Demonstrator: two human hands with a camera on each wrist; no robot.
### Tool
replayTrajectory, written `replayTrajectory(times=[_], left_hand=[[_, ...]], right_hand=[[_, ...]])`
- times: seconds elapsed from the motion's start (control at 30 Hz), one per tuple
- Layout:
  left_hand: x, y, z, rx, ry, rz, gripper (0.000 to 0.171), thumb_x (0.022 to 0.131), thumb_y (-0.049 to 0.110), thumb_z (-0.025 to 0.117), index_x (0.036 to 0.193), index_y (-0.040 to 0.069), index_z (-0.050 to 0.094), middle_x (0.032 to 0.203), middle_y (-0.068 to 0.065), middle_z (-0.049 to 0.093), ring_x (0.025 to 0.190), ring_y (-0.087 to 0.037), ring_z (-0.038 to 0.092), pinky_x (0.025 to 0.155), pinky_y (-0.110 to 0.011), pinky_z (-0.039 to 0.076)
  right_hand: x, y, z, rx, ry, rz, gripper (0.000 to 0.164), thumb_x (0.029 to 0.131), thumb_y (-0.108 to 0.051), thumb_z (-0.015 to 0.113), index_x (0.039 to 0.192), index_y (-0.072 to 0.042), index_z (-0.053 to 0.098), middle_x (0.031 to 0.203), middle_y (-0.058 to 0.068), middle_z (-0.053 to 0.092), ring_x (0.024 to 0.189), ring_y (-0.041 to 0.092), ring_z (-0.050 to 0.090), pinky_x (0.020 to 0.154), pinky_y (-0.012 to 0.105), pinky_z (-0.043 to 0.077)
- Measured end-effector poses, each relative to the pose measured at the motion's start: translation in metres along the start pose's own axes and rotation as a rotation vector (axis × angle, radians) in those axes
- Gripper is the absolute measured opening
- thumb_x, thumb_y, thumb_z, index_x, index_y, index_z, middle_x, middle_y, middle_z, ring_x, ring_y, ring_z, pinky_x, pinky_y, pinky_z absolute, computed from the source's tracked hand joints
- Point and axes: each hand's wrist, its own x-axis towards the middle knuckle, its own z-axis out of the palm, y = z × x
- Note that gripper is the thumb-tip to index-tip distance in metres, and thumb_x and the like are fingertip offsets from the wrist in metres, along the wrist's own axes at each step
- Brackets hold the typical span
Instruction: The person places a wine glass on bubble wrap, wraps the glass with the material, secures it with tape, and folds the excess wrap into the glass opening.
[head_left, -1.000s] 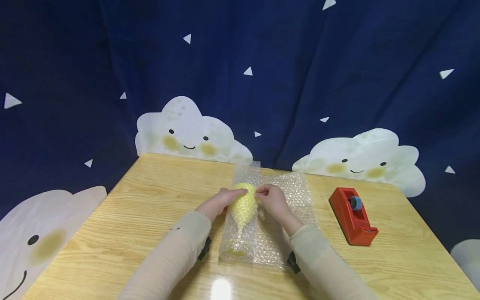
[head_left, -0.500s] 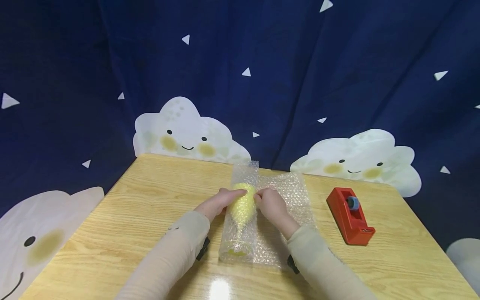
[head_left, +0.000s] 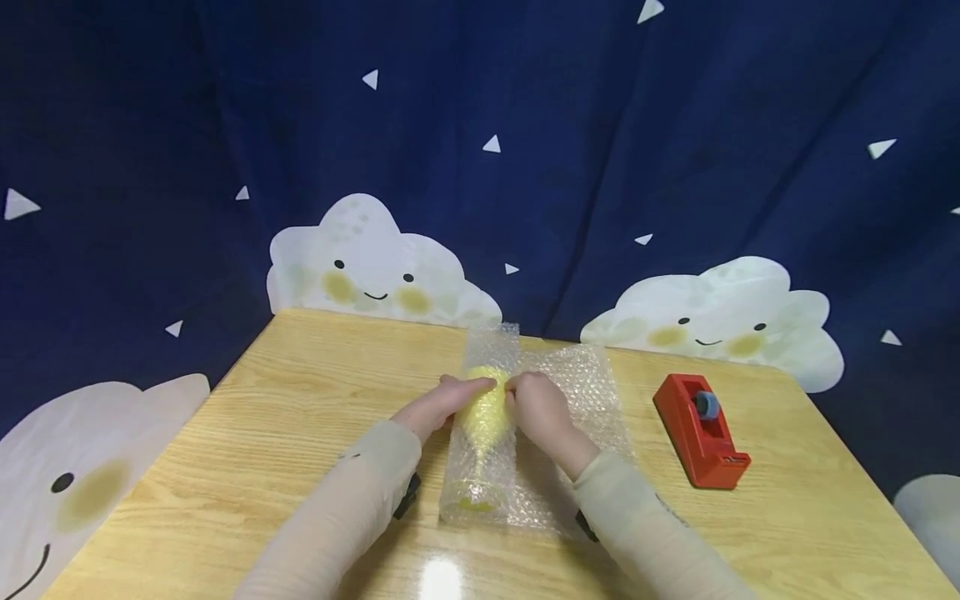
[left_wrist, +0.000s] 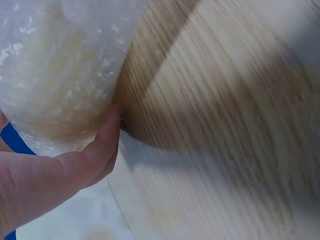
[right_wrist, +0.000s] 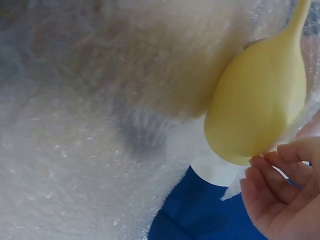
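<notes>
A yellow stemmed goblet lies on its side under a fold of clear bubble wrap, its bowl away from me and its round foot toward me. My left hand grips the wrapped bowl from the left, thumb on top; in the left wrist view its fingers curve along the wrap's side. Close by on the right, my right hand pinches the wrap's edge beside the bowl. The right wrist view shows these fingertips at the bowl's rim end.
The wrap's unrolled part spreads flat to the right, beneath my right forearm. Farther right on the wooden table stands a red tape dispenser with a blue-rimmed roll. Behind the table hangs a dark blue curtain with cloud prints.
My right hand has shifted slightly left, up against the goblet's bowl, and its fingers have curled in more. The left hand keeps its place on the wrap.
</notes>
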Motion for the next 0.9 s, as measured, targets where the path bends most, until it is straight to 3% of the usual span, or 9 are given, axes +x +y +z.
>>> replayTrajectory(times=[0.1,0.13,0.2,0.27,0.3,0.37,0.6,0.77,0.9], left_hand=[[-0.005,-0.001,-0.005,-0.033,-0.038,0.026,0.096,0.09,0.048,0.044,0.145,-0.005,-0.014,0.155,-0.022,-0.011,0.12,-0.032,0.043,0.1,-0.04,0.042],[-0.006,-0.001,-0.006,-0.051,-0.047,0.028,0.091,0.091,0.046,0.04,0.145,-0.005,-0.013,0.154,-0.022,-0.003,0.113,-0.029,0.048,0.095,-0.038,0.045],[-0.006,-0.002,-0.008,-0.082,-0.063,0.041,0.076,0.092,0.039,0.036,0.146,-0.006,0.007,0.144,-0.022,0.027,0.094,-0.023,0.054,0.082,-0.033,0.051],[-0.004,-0.004,-0.01,-0.114,-0.073,0.045,0.062,0.091,0.033,0.035,0.139,-0.006,0.028,0.117,-0.016,0.049,0.076,-0.016,0.053,0.069,-0.028,0.052],[-0.003,-0.005,-0.01,-0.125,-0.077,0.044,0.056,0.091,0.031,0.036,0.134,-0.005,0.036,0.103,-0.012,0.052,0.072,-0.014,0.052,0.067,-0.027,0.051],[-0.002,-0.007,-0.011,-0.123,-0.083,0.05,0.045,0.09,0.03,0.038,0.121,-0.002,0.048,0.089,-0.007,0.053,0.07,-0.013,0.053,0.066,-0.026,0.05],[0.002,-0.012,-0.009,-0.137,-0.134,0.079,0.051,0.093,0.034,0.041,0.127,-0.004,0.047,0.098,-0.01,0.054,0.078,-0.014,0.055,0.079,-0.032,0.053],[0.003,-0.011,-0.007,-0.122,-0.126,0.089,0.051,0.093,0.034,0.042,0.126,-0.004,0.048,0.092,-0.008,0.054,0.076,-0.015,0.054,0.078,-0.033,0.053],[0.001,-0.007,-0.005,-0.107,-0.116,0.084,0.047,0.093,0.034,0.043,0.123,-0.002,0.051,0.086,-0.005,0.055,0.073,-0.014,0.054,0.074,-0.031,0.053]], right_hand=[[0.002,-0.003,-0.003,0.023,-0.038,0.003,0.029,0.078,-0.002,0.056,0.051,-0.011,0.05,0.054,0.002,0.049,0.053,0.016,0.042,0.044,0.027,0.033],[0.003,-0.003,-0.004,0.035,-0.053,0.015,0.032,0.078,-0.001,0.055,0.049,-0.012,0.045,0.052,0.001,0.044,0.051,0.016,0.039,0.043,0.026,0.03],[0.003,-0.003,-0.006,0.064,-0.078,0.04,0.036,0.077,-0.001,0.053,0.048,-0.014,0.039,0.05,-0.001,0.037,0.049,0.014,0.034,0.043,0.024,0.026],[0.003,-0.003,-0.008,0.08,-0.099,0.057,0.037,0.077,0.0,0.052,0.048,-0.015,0.036,0.049,-0.003,0.034,0.048,0.013,0.032,0.042,0.023,0.024],[0.003,-0.003,-0.009,0.091,-0.115,0.065,0.038,0.078,0.0,0.052,0.048,-0.015,0.035,0.049,-0.003,0.033,0.047,0.013,0.032,0.042,0.023,0.023],[0.002,-0.003,-0.012,0.1,-0.143,0.069,0.037,0.079,-0.001,0.051,0.048,-0.016,0.035,0.049,-0.004,0.033,0.047,0.012,0.032,0.043,0.022,0.023],[0.003,0.004,-0.019,0.192,-0.236,0.139,0.037,0.083,-0.007,0.048,0.049,-0.017,0.033,0.048,-0.005,0.031,0.046,0.011,0.029,0.045,0.022,0.022],[0.004,0.01,-0.018,0.291,-0.231,0.178,0.036,0.081,-0.009,0.046,0.049,-0.017,0.032,0.047,-0.006,0.028,0.046,0.01,0.027,0.046,0.021,0.022],[0.002,0.008,-0.021,0.303,-0.237,0.216,0.036,0.081,-0.012,0.047,0.049,-0.017,0.032,0.048,-0.006,0.028,0.046,0.01,0.026,0.045,0.021,0.022]])
